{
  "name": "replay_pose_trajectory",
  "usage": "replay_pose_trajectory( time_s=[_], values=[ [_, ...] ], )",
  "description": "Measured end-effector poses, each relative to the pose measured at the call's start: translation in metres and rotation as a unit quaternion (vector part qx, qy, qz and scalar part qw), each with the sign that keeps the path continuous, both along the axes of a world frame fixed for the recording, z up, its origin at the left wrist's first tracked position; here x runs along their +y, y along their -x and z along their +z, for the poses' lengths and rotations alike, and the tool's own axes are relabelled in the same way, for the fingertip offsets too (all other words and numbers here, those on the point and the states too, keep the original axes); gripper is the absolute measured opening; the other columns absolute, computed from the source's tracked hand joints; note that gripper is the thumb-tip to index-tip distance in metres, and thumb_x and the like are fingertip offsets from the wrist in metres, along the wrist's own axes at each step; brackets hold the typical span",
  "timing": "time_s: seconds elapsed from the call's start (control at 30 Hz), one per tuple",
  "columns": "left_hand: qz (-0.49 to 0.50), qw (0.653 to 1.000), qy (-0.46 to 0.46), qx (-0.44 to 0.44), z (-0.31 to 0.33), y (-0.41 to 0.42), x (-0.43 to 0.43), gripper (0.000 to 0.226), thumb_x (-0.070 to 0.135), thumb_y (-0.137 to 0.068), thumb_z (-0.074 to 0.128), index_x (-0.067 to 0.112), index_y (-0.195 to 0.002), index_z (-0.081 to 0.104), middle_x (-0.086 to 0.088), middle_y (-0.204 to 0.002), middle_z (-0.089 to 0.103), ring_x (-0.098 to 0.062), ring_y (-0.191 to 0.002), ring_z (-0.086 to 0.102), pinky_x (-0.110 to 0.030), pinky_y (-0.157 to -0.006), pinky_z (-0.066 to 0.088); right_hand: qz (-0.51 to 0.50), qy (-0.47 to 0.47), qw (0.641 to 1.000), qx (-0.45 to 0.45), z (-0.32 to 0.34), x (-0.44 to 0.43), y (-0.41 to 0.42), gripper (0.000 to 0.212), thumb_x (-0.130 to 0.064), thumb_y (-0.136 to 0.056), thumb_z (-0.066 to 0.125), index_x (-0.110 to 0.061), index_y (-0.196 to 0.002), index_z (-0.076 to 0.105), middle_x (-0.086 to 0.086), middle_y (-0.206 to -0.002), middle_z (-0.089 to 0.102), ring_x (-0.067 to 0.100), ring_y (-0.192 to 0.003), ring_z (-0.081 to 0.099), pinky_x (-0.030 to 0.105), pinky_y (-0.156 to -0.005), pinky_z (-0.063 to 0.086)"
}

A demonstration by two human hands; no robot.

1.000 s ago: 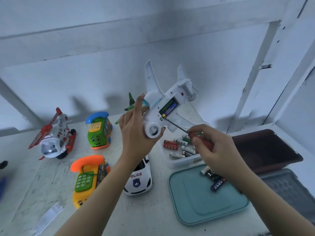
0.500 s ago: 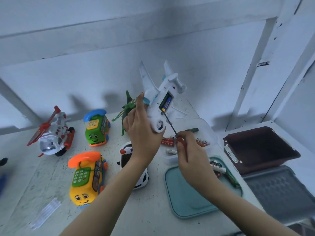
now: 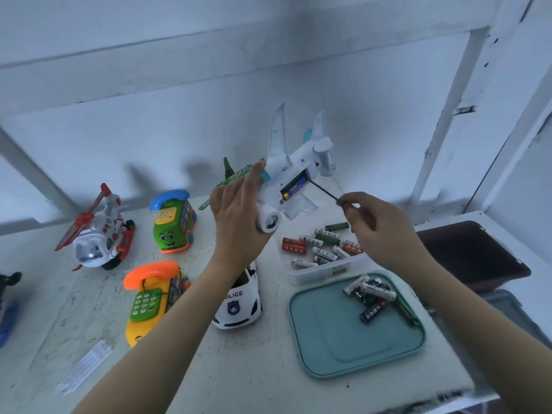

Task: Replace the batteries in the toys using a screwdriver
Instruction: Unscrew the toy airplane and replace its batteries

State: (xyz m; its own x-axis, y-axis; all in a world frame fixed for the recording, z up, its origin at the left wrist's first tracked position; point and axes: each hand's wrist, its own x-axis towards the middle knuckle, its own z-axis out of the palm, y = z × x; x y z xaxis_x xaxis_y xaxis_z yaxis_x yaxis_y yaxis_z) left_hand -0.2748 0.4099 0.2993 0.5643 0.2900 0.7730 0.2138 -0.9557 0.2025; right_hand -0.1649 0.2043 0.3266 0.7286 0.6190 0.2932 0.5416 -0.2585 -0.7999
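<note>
a plain workbench corner: scuffed white table (image 3: 268,369), white painted frame (image 3: 446,121), toys (image 3: 171,227) and loose batteries (image 3: 321,242) laid out.

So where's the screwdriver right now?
Head view, right of centre: the right hand pinches the screwdriver above the battery tub, tip at the open battery bay of the white plane.

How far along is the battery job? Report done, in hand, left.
Done: the toy airplane has its battery compartment open; batteries lie on the teal tray. In hand: the left hand holds the airplane, the right hand holds the screwdriver tip at the battery inside. Left: probably swapping, closing; helicopter, police car, phone toys: unclear.
</note>
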Motion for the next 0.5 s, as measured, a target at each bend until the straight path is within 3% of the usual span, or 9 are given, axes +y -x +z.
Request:
replay_pose_trajectory(
  time_s=[0.07,0.2,0.33,0.5],
  values=[
    [-0.003,1.000,-0.025,-0.003,0.003,0.001,-0.001,0.082,0.029,-0.066,0.068,0.016,-0.141,0.035,-0.009,-0.112,0.061,-0.021,-0.106,0.045,-0.018,-0.103,0.012,0.008,0.013,1.000,0.003,0.003,0.000,-0.004,0.019,-0.014,-0.097,0.049,-0.021,-0.103,0.065,-0.012,-0.042,0.044,0.003,-0.039,0.042,0.009,-0.045,0.034],
    [-0.017,0.994,-0.108,0.005,0.007,0.003,-0.002,0.069,0.032,-0.075,0.058,0.013,-0.138,0.040,-0.009,-0.113,0.062,-0.021,-0.110,0.046,-0.031,-0.104,0.015,0.012,0.047,0.999,-0.020,0.008,-0.001,-0.012,0.019,-0.016,-0.096,0.051,-0.021,-0.103,0.067,-0.012,-0.044,0.046,0.004,-0.043,0.042,0.010,-0.048,0.034],
    [-0.034,0.982,-0.187,0.019,0.004,0.003,0.000,0.073,0.027,-0.076,0.075,0.014,-0.138,0.039,0.004,-0.123,0.044,-0.022,-0.111,0.046,-0.034,-0.104,0.015,0.016,0.076,0.997,-0.024,0.012,-0.004,-0.018,0.021,-0.014,-0.095,0.052,-0.020,-0.105,0.069,-0.014,-0.051,0.048,0.000,-0.046,0.046,0.008,-0.050,0.035],
    [-0.019,0.973,-0.224,0.041,0.000,0.001,0.000,0.085,0.019,-0.068,0.086,0.015,-0.139,0.039,0.006,-0.128,0.042,-0.021,-0.112,0.047,-0.036,-0.104,0.015,0.026,0.102,0.994,-0.035,0.011,-0.007,-0.021,0.024,-0.012,-0.095,0.051,-0.016,-0.110,0.069,-0.021,-0.065,0.052,-0.011,-0.054,0.050,0.004,-0.057,0.037]
  ],
)
